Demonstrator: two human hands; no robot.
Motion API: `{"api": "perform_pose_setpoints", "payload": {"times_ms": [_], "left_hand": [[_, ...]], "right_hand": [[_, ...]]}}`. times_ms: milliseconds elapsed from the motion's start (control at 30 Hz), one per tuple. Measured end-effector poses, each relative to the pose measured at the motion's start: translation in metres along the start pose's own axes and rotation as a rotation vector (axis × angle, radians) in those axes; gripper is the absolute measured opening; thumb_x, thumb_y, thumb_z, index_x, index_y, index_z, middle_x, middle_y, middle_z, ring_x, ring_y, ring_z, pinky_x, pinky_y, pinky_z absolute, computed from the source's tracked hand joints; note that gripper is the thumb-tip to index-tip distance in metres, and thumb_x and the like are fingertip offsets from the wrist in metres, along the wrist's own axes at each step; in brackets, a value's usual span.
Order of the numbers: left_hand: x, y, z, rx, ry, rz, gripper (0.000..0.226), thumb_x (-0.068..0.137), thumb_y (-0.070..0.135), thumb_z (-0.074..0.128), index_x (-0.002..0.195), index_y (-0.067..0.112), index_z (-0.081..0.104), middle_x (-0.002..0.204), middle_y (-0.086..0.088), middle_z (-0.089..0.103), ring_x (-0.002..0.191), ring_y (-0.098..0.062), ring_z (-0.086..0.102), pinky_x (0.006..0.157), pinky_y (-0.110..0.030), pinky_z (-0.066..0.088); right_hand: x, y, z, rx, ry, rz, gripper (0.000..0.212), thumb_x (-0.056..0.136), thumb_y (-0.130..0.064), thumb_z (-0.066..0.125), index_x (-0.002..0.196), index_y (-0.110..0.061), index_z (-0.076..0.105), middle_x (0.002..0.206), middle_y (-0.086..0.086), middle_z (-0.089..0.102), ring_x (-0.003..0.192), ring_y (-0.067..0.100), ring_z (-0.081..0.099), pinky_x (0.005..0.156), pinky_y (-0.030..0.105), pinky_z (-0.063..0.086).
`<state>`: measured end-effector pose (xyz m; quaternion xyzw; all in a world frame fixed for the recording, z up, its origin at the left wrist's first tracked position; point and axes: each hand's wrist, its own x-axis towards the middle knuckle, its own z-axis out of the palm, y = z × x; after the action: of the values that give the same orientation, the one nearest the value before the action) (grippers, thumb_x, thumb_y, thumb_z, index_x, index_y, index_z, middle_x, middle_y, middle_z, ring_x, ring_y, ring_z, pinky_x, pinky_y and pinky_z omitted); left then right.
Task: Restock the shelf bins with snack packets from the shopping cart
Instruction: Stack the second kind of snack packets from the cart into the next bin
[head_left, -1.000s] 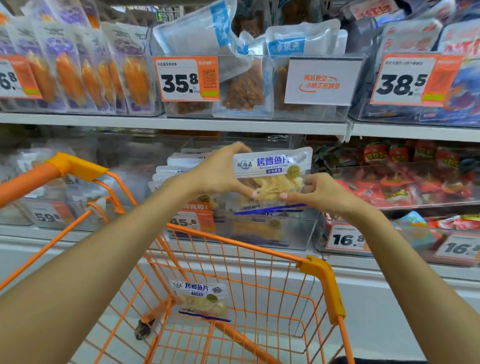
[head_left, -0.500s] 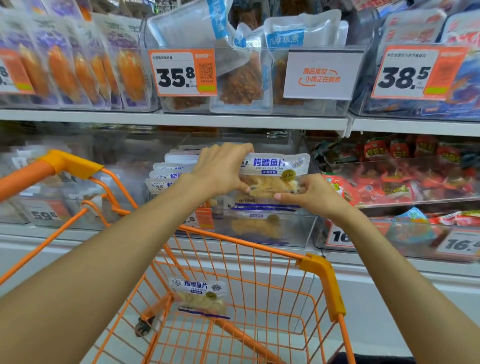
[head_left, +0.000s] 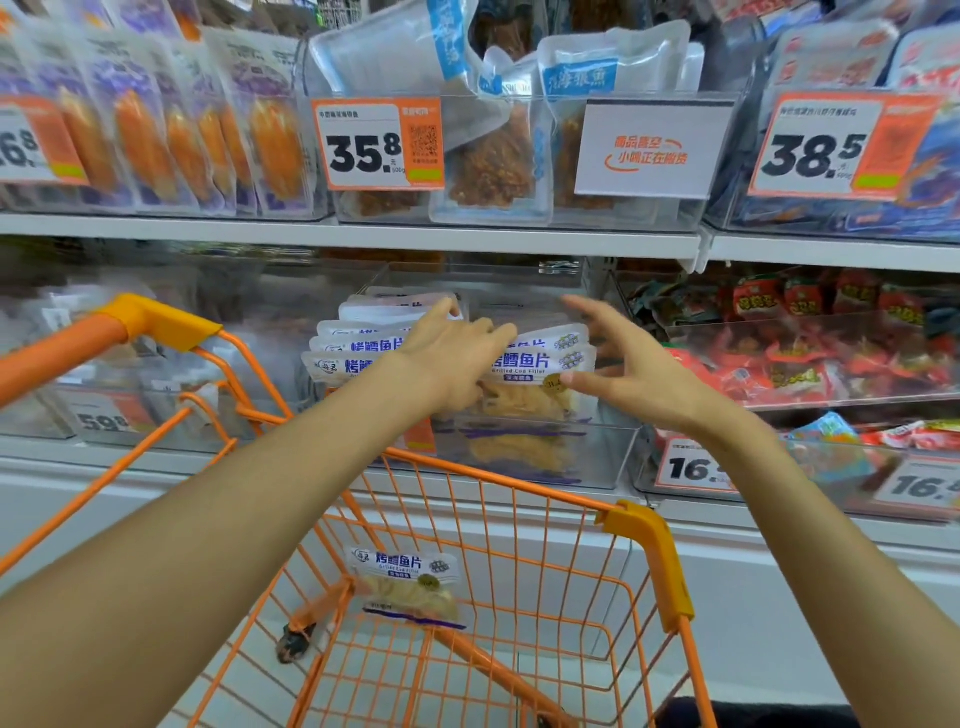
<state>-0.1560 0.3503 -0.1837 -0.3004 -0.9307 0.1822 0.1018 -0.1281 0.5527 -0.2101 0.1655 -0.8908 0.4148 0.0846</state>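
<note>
A white and blue grilled cod fillet packet (head_left: 545, 364) stands at the front of a row of like packets (head_left: 358, 343) in a clear shelf bin (head_left: 602, 457) on the lower shelf. My left hand (head_left: 457, 353) lies over the packet's left part, with fingers loosely bent on its top edge. To the packet's right, my right hand (head_left: 639, 374) hovers with fingers spread and holds nothing. One more of these packets (head_left: 405, 587) lies on the floor of the orange shopping cart (head_left: 649, 551) below my arms.
The upper shelf (head_left: 363, 234) carries bins of other snacks with price tags 35.8 (head_left: 376, 145) and 38.5 (head_left: 826, 145). Red snack packets (head_left: 831, 338) fill the bin to the right. The cart handle (head_left: 150, 322) rises at the left.
Both hands carried the packet forward and down into the bin. My right hand has let go and spread its fingers; my left hand has loosened on the packet.
</note>
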Motion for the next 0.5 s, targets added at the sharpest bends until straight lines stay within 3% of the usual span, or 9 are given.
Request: {"api": "perform_pose_setpoints", "payload": {"times_ms": [133,267,400,500], "left_hand": [[-0.004,0.010,-0.003,-0.092,-0.049,0.014,0.040,0.098,0.039,0.040,0.127,0.011,0.038,0.123,-0.007,0.049,0.116,-0.023,0.048,0.111,-0.041,0.019],[-0.007,0.011,0.003,-0.130,0.051,0.012,0.043,0.101,0.034,0.026,0.137,0.012,0.036,0.132,-0.007,0.044,0.122,-0.021,0.041,0.111,-0.039,0.022],[-0.012,0.007,0.009,-0.077,0.202,0.025,0.046,0.102,0.042,0.027,0.141,0.019,0.039,0.136,-0.001,0.048,0.126,-0.019,0.042,0.109,-0.036,0.021],[-0.013,-0.002,0.005,-0.044,0.195,0.036,0.044,0.101,0.039,0.034,0.142,0.024,0.041,0.137,0.001,0.052,0.128,-0.019,0.042,0.110,-0.036,0.017]], "right_hand": [[-0.001,0.006,0.004,-0.313,0.053,0.001,0.041,0.085,-0.022,0.070,0.125,-0.020,0.057,0.103,0.004,0.069,0.090,0.022,0.066,0.081,0.045,0.053],[-0.003,0.001,0.002,-0.483,0.041,0.069,0.038,0.088,-0.029,0.067,0.124,-0.021,0.060,0.086,0.004,0.064,0.092,0.025,0.062,0.074,0.033,0.046],[-0.003,0.000,0.001,-0.535,-0.024,0.132,0.044,0.088,-0.030,0.067,0.130,-0.018,0.058,0.116,0.010,0.067,0.103,0.024,0.062,0.084,0.037,0.050],[0.001,-0.004,-0.005,-0.596,-0.084,0.143,0.050,0.088,-0.033,0.066,0.134,-0.019,0.054,0.133,0.006,0.059,0.118,0.026,0.056,0.096,0.040,0.047]]}}
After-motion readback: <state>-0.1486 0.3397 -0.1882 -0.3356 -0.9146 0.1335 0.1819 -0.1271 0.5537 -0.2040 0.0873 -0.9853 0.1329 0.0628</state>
